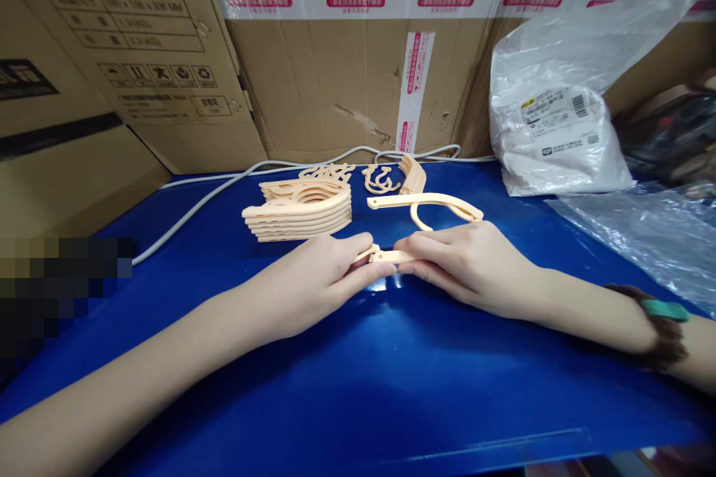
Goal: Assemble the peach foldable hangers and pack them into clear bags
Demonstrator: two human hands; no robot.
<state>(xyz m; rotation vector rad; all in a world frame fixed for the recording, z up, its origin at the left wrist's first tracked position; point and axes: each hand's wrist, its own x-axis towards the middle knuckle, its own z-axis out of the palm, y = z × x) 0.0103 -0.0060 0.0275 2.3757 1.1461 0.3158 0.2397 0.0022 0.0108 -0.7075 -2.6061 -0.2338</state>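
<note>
Above the middle of the blue table, my right hand [470, 264] is closed around a cream plastic hanger arm [391, 257], whose end with a small hole points left. My left hand [313, 279] pinches a small cream plastic piece [365, 253] against that end; my fingers hide most of it. Just behind my right hand lies a curved hanger arm [414, 200], with a curved hook [417, 218] under it. Left of that is a stack of cream hanger pieces [299, 216], several layers high.
Loose cream hooks [380, 180] and nested curved arms [412, 174] sit at the back, near a white cable [206, 201]. Cardboard boxes [335, 74] wall the rear and left. A white plastic bag [553, 127] stands back right beside clear plastic wrap [643, 231].
</note>
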